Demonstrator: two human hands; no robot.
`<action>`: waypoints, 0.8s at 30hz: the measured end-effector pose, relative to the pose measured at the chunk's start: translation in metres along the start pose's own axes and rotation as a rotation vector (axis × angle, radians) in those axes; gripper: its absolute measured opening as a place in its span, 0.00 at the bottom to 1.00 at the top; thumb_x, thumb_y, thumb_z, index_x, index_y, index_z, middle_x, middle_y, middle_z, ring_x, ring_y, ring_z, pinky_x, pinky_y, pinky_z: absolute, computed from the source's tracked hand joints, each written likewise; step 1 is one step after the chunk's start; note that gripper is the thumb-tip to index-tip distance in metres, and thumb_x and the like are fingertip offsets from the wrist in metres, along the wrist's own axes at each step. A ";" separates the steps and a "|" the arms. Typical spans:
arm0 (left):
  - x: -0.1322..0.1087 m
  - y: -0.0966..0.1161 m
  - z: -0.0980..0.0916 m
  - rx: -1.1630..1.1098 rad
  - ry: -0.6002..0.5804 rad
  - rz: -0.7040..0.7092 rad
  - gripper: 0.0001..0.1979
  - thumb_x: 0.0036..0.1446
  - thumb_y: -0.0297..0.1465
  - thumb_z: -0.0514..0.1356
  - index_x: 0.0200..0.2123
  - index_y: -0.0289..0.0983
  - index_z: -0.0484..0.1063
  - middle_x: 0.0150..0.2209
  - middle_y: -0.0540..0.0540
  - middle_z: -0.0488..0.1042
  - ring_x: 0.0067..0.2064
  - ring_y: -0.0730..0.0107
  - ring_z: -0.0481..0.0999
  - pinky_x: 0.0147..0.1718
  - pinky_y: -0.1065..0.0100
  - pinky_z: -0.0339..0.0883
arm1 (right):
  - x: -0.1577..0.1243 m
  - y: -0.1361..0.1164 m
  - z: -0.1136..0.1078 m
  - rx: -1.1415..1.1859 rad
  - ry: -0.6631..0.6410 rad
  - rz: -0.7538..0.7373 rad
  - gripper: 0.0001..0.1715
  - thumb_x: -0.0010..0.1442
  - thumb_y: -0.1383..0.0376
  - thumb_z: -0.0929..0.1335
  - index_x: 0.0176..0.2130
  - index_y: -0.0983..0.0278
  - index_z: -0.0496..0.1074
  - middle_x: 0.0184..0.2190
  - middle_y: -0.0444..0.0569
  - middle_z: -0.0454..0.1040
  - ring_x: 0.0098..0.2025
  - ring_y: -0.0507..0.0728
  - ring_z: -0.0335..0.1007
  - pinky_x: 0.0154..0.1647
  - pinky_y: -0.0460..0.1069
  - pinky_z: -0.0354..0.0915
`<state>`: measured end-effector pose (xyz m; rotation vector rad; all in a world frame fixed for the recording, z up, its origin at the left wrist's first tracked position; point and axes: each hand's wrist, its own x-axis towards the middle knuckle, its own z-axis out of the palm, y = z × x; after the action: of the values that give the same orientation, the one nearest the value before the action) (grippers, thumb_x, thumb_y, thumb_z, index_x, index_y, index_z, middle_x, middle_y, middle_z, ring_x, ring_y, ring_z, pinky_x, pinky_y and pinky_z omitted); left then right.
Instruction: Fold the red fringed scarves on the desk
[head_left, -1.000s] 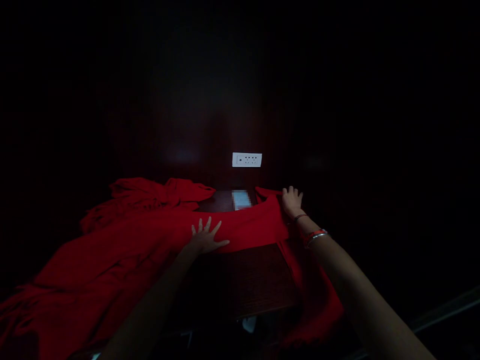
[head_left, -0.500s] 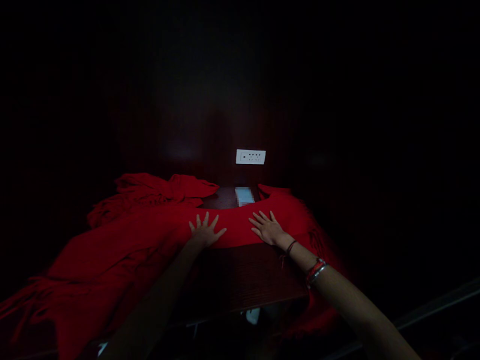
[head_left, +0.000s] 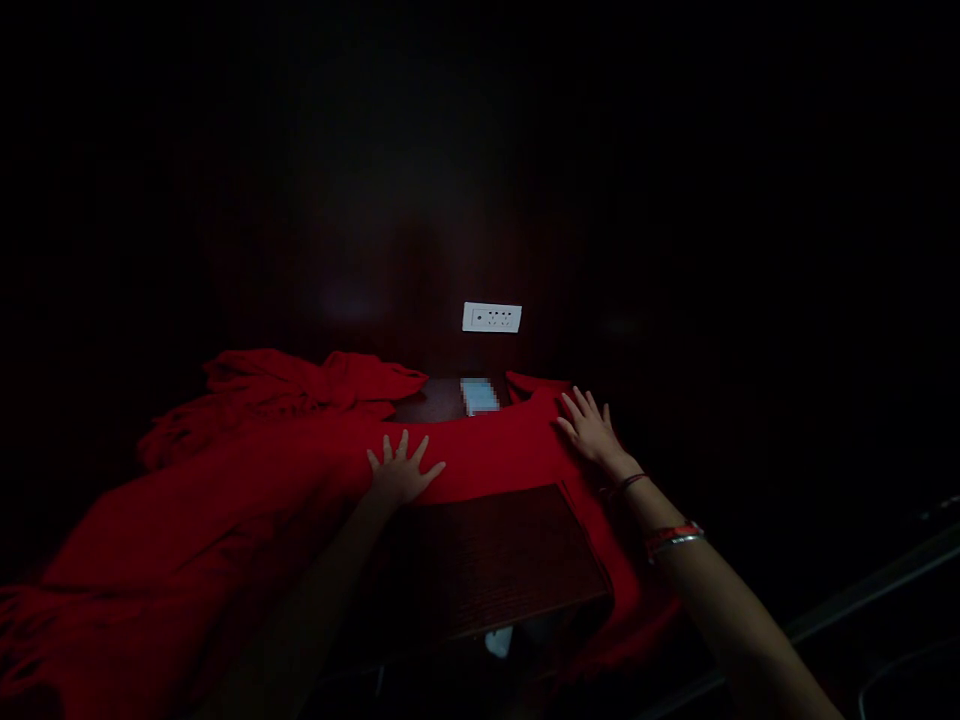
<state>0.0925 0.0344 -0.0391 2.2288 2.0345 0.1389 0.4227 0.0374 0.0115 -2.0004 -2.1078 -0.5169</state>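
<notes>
A red fringed scarf (head_left: pixel 480 457) stretches across a dark wooden tabletop (head_left: pixel 487 555), its right part hanging over the table's right side. To the left it spreads wide, with fringe near the lower left corner. My left hand (head_left: pixel 403 472) lies on the strip near the middle, fingers spread. Farther right, my right hand (head_left: pixel 592 430) rests at the right portion of the cloth, fingers stretched out and palm down. Neither hand grips the fabric. Bunched red cloth (head_left: pixel 300 385) with fringe lies behind the left part; whether it is the same piece I cannot tell.
A white wall socket (head_left: pixel 491 317) sits on the dark wall behind the table. A pale blue blurred item (head_left: pixel 479 395) lies at the table's back. Something white (head_left: pixel 498 641) shows below the front edge. The surroundings are very dark.
My right hand has moved right and slightly back along the scarf, from the middle strip to its right side. My left hand stays spread in nearly the same place. The view has shifted slightly.
</notes>
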 end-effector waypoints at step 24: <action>-0.011 0.005 -0.008 0.122 0.042 0.040 0.32 0.49 0.51 0.39 0.56 0.45 0.45 0.58 0.43 0.42 0.56 0.42 0.40 0.45 0.41 0.36 | 0.115 0.054 -0.031 0.263 -0.661 -0.167 0.17 0.44 0.63 0.65 0.36 0.66 0.70 0.33 0.49 0.71 0.33 0.55 0.65 0.30 0.46 0.60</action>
<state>0.0951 0.0234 -0.0307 2.3583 2.0734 0.0679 0.4649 0.1333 0.0894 -2.0245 -2.5380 0.4567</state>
